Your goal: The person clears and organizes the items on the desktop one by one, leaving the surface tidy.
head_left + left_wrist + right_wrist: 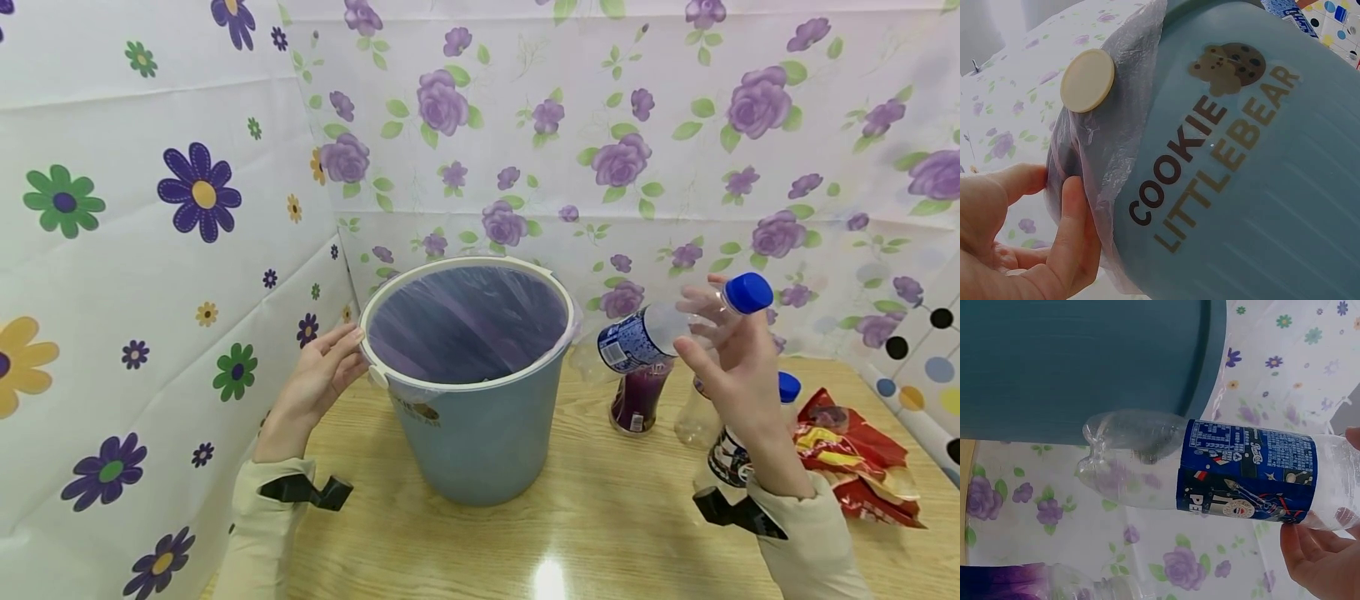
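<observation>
A light blue trash bin [483, 442] with a cream rim stands upright on the table, lined with a thin translucent purple bag [465, 321]. My left hand [318, 379] pinches the bin's left rim and the bag folded over it; in the left wrist view the fingers [1072, 209] lie against the bag. Right of the bin, my right hand [738, 367] grips a clear plastic bottle [630, 342] near its neck. This bottle has a blue cap and a blue label [1247, 472]. It is held tilted in the air, base toward the bin. No liquid shows in it.
Behind the right hand stand a purple-wrapped bottle [637, 400], a clear bottle [693, 421] and a blue-capped bottle [727, 458]. Crumpled red snack bags [855, 458] lie at the table's right. Flowered sheets [525, 125] hang at the back and left.
</observation>
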Available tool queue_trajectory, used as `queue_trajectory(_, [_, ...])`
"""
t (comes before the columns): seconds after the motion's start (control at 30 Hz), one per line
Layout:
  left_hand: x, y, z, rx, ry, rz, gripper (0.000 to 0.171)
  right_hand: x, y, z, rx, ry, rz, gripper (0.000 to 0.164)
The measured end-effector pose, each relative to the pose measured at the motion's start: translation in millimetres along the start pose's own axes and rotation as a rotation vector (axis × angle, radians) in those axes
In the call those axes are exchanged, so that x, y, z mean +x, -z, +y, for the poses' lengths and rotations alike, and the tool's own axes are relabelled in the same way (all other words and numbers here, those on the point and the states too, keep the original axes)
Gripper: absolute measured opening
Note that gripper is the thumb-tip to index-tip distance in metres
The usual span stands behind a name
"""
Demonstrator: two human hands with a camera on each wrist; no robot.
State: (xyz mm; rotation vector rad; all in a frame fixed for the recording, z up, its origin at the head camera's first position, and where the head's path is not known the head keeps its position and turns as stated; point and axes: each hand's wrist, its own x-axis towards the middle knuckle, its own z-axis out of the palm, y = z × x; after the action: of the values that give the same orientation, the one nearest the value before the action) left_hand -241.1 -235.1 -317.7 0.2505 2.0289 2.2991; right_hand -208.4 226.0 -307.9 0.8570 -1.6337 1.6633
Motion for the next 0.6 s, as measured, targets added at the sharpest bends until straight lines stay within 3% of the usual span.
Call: queue_trajectory(0.6, [0.8, -0.2, 0.1, 0.029, 0.011, 0.016, 0.069, 17, -4, -12, 0.041, 0.097, 0.073, 0.063])
